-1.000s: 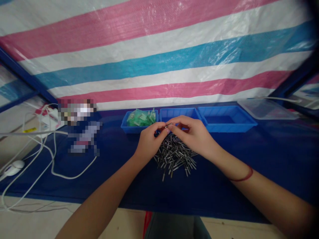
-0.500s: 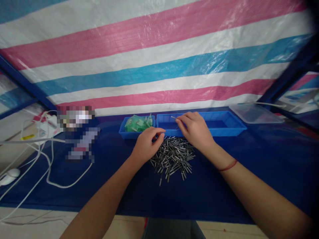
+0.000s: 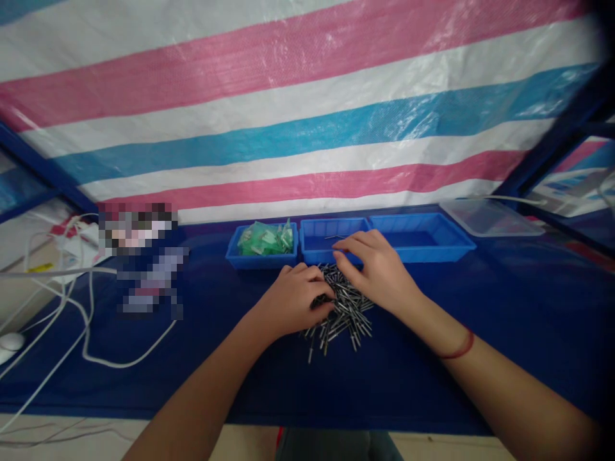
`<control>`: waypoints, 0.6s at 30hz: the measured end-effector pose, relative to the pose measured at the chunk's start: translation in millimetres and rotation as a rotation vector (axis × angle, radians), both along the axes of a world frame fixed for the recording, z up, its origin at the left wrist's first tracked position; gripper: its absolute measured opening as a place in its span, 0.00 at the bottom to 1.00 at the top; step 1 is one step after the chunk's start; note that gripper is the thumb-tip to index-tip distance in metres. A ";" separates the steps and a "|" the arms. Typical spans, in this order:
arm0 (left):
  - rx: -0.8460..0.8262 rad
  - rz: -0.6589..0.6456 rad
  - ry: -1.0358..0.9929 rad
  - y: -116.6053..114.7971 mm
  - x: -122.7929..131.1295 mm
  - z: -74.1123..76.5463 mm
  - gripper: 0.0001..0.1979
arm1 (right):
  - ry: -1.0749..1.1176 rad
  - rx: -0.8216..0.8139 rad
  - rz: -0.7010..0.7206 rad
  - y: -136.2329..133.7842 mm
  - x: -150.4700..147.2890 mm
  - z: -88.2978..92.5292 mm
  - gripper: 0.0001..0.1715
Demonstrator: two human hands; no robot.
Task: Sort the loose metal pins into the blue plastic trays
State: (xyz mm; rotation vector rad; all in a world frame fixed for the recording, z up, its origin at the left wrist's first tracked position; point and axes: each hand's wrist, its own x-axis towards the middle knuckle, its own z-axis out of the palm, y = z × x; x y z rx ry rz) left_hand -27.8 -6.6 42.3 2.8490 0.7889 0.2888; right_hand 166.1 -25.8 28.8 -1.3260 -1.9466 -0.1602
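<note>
A heap of thin silver metal pins (image 3: 348, 304), rivet-like in shape, lies on the blue table. My left hand (image 3: 300, 298) reaches into the heap's left side, its fingers curled and a small gap between thumb and forefinger; no pin shows clearly in its grasp. Above the heap's back right, by the front wall of the middle blue tray (image 3: 312, 255), is my right hand (image 3: 377, 269). Its thumb and forefinger are apart, with nothing visible between them. A few loose pins (image 3: 335, 237) rest inside that tray.
To the left stands a blue tray (image 3: 230, 256) holding green plastic packets (image 3: 264, 238). Another blue tray (image 3: 432, 256) joins on the right, beside a clear plastic lid (image 3: 490, 219). White cables (image 3: 125, 365) trail across the left side. A striped sheet (image 3: 288, 147) hangs behind.
My right hand has let go of a pin over the middle tray and come slightly nearer. My left hand has moved down and right, onto the heap.
</note>
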 end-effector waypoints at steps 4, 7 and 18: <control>-0.012 -0.014 0.005 2.5 -2.3 -0.4 0.07 | -0.102 -0.012 0.043 -1.7 -3.6 -6.5 0.12; -0.028 -0.052 -0.004 6.3 -4.7 -1.3 0.08 | -0.174 -0.011 0.074 -3.3 -7.1 -11.4 0.13; -0.035 -0.098 -0.011 13.1 -11.3 -5.1 0.09 | -0.113 -0.037 0.134 -4.6 -9.1 -12.4 0.11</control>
